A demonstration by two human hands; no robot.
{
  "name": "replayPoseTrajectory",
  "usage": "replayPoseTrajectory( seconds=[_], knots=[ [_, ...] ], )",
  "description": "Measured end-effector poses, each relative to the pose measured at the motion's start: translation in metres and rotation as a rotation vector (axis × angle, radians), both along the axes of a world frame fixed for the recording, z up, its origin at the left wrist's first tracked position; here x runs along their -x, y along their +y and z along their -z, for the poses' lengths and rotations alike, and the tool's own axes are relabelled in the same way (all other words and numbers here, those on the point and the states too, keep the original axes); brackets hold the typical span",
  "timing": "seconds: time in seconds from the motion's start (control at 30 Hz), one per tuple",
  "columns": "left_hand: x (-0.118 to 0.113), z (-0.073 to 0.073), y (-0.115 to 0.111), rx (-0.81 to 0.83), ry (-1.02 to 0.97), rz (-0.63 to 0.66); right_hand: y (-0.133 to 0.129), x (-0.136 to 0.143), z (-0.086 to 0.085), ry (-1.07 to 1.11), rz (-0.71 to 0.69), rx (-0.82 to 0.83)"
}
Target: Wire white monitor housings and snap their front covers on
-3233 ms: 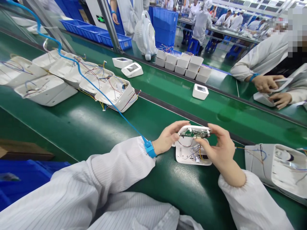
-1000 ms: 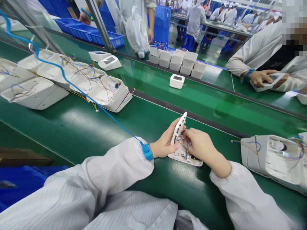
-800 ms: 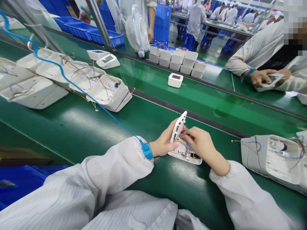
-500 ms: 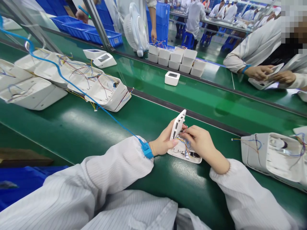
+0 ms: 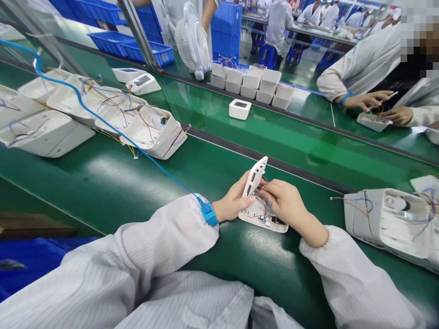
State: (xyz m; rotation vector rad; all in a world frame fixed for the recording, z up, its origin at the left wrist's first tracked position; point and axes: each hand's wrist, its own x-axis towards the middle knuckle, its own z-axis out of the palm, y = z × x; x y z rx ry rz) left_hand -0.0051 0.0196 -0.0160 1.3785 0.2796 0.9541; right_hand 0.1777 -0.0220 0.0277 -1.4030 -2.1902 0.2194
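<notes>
My left hand [image 5: 235, 201] is closed round a white cover panel [image 5: 255, 176], which it holds tilted upright at the left edge of an open white housing [image 5: 252, 221]. Coloured wires [image 5: 265, 206] and small dark parts lie inside the housing, which rests on the green work surface [image 5: 212, 260]. My right hand [image 5: 286, 201] reaches in from the right with its fingers pinched between panel and housing, by a thin red wire. What those fingertips grip is too small and hidden to make out. A blue strap [image 5: 209, 214] circles my left wrist.
White shells with wires [image 5: 144, 130] stand at the left, more shells [image 5: 394, 219] at the right. A blue cord [image 5: 113, 129] runs to my wrist. On the belt beyond sits a white device [image 5: 239, 109]. A person's hands [image 5: 398, 114] work across it.
The white devices on the far belt have shifted slightly left. The person across has opened the device in their hands. My own hands and the housing have barely moved.
</notes>
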Motion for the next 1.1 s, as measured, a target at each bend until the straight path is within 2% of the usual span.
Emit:
replayPoseTrajectory(
  seconds=[0.37, 0.53, 0.67, 0.77, 0.9, 1.0, 1.1],
  knots=[
    [0.0, 0.003, -0.001, -0.078, 0.023, 0.005, 0.0, 0.0, 0.003, -0.142, -0.002, -0.105],
    [0.001, -0.004, -0.002, -0.067, 0.049, 0.033, -0.001, 0.001, 0.001, -0.267, 0.056, -0.112],
    [0.001, -0.01, -0.002, -0.067, 0.069, 0.046, -0.002, 0.003, 0.001, -0.282, 0.048, -0.094],
    [0.002, -0.008, -0.002, -0.009, 0.07, 0.034, -0.001, 0.003, -0.004, -0.232, 0.048, 0.003],
    [0.002, -0.004, -0.002, 0.022, 0.061, -0.036, -0.001, -0.004, -0.023, -0.07, 0.078, 0.21],
    [0.002, -0.004, -0.003, -0.001, 0.063, -0.054, -0.006, -0.008, -0.04, 0.07, -0.046, 0.363],
    [0.002, -0.005, -0.004, -0.005, 0.07, -0.057, -0.011, -0.009, -0.047, 0.086, -0.186, 0.447]
  ],
)
